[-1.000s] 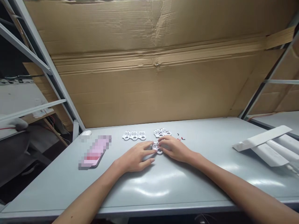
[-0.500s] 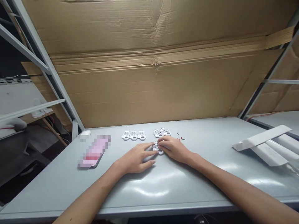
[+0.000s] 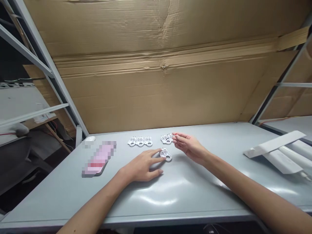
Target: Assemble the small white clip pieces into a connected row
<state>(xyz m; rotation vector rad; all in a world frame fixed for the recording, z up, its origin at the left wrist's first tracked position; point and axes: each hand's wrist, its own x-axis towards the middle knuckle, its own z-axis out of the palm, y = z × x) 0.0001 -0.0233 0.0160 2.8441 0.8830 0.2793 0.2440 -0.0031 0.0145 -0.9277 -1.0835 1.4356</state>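
Observation:
A small white plastic part point(image 3: 165, 154) with round holes lies on the grey table point(image 3: 170, 191). My left hand point(image 3: 141, 167) rests flat beside it, fingers stretched out, index fingertip touching the part's left edge. My right hand point(image 3: 188, 146) hovers just above the table to the right of a little heap of the same white parts point(image 3: 166, 139). Its fingertips are pressed together in a pinch with a tiny red bit showing at the tips. Three more white parts point(image 3: 140, 141) lie in a row further left.
A pink phone-like object point(image 3: 98, 159) and a small white rounded thing point(image 3: 90, 138) lie at the left. Long white profiles point(image 3: 275, 149) are stacked at the right. A cardboard sheet point(image 3: 158, 81) stands behind the table between metal frame posts point(image 3: 56, 81).
My right hand has let go of the white part, lifted off it and moved back and right toward the heap. My left hand stays with its fingertip on the part.

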